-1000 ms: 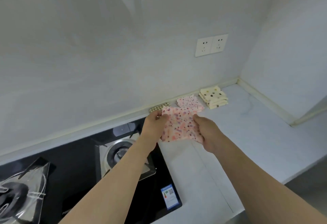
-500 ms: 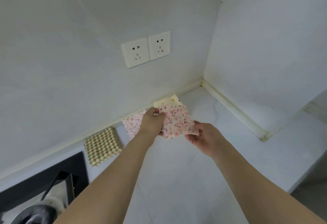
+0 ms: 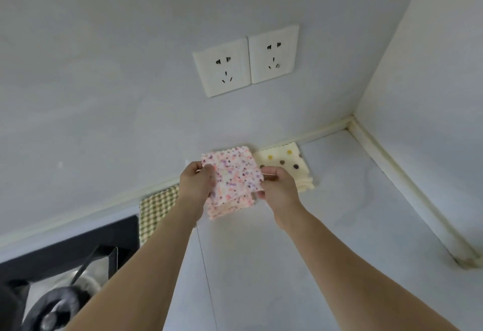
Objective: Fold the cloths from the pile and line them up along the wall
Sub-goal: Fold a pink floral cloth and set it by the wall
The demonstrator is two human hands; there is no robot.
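Fingers of the left hand curl over the left edge of a folded pink speckled cloth, thumb on top, while the right hand pinches its right edge between thumb and fingers. The cloth is held tilted, just above a second pink cloth that already lies on the counter. Taking the double wall socket as landmark, the held cloth is directly below it, near the base of the wall. A cream dotted cloth lies below and right of the socket (touching the wall strip); a green checked cloth lies below and left. Both hands look equally near; lowering straight down seems likely.
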